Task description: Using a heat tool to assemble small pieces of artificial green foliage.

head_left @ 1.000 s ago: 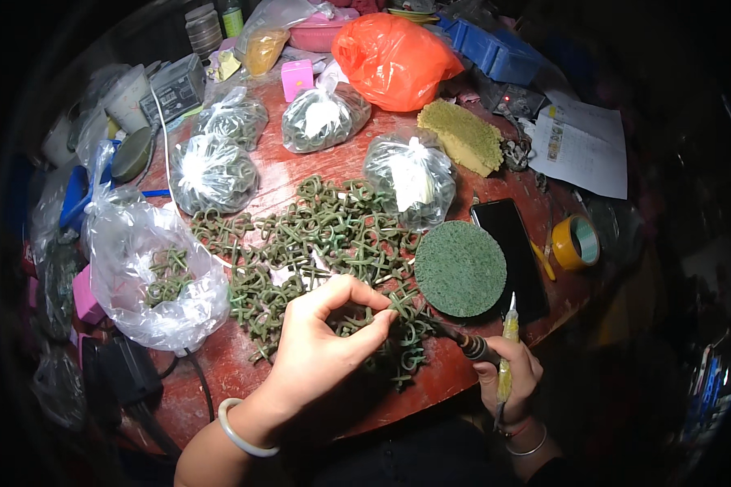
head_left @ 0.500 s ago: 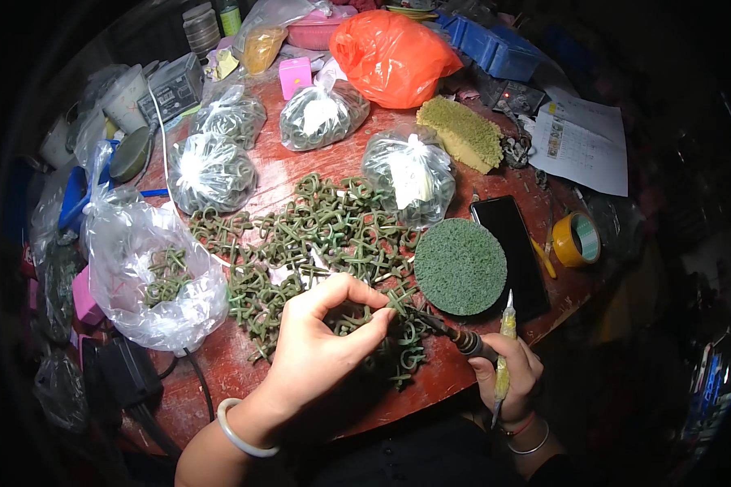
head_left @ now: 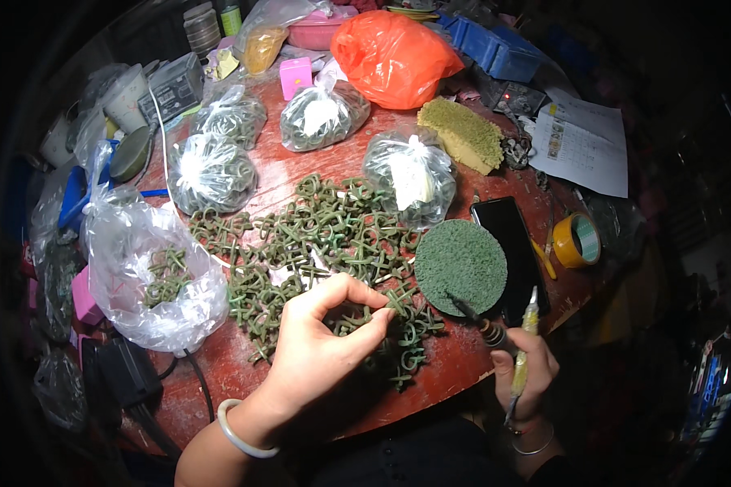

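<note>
My left hand (head_left: pixel 321 341) hovers over the near edge of a heap of small green wax-like pieces (head_left: pixel 341 231), thumb and forefinger pinched together. A bit of green shows at the fingertips, too small to make out fully. In my right hand (head_left: pixel 534 381) are two tools. One is a dark-handled, soldering-iron-like tool (head_left: pixel 492 331), its thin tip over the lower edge of a round green textured disc (head_left: pixel 460 264). The other is a slim, yellow-wrapped pen-like tool (head_left: pixel 521 375), held upright across the fingers. A black phone (head_left: pixel 518 252) lies partly under the disc.
Clear bags of green pieces (head_left: pixel 214 174) stand behind the heap, and an open plastic bag (head_left: pixel 114 268) lies left. A yellow sponge-like block (head_left: pixel 463 134), an orange bag (head_left: pixel 394 57), a tape roll (head_left: pixel 575 240) and a paper sheet (head_left: pixel 581 142) edge the red table (head_left: pixel 439 381).
My right hand has moved right with both tools, taking the dark tool's tip from beside my left fingertips to the disc's lower edge. My left hand has stayed in place.
</note>
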Demonstrator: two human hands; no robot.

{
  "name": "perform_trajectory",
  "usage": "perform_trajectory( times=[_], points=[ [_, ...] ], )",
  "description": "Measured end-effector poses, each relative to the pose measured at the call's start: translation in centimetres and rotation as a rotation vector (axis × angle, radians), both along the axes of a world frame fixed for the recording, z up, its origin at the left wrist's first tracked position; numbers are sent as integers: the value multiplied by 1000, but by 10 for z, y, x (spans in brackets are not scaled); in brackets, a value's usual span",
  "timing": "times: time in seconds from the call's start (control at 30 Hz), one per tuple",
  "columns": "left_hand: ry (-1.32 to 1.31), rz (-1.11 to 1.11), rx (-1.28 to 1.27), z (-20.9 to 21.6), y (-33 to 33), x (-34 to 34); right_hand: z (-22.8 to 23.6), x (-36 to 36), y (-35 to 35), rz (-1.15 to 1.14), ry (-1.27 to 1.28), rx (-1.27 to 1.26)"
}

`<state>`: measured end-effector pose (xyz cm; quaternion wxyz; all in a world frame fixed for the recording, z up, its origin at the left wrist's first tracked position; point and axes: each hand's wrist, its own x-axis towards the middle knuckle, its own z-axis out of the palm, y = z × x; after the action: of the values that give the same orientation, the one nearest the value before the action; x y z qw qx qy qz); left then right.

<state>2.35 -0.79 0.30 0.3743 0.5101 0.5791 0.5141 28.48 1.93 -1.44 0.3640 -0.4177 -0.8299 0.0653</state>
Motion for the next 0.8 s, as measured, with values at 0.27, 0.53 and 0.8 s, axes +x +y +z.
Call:
perform_trajectory(
  times=[0.27,0.53,0.8],
  points=[
    [-268,-18,-153,4,0,-2,28,5,9,-65,-128,-50],
    [-441,-29,-215,6,-3,-1,26,5,10,-82,-164,-76],
    [-445,-57,-177,2,-2,-1,27,6,12,-90,-173,-77]
  ],
)
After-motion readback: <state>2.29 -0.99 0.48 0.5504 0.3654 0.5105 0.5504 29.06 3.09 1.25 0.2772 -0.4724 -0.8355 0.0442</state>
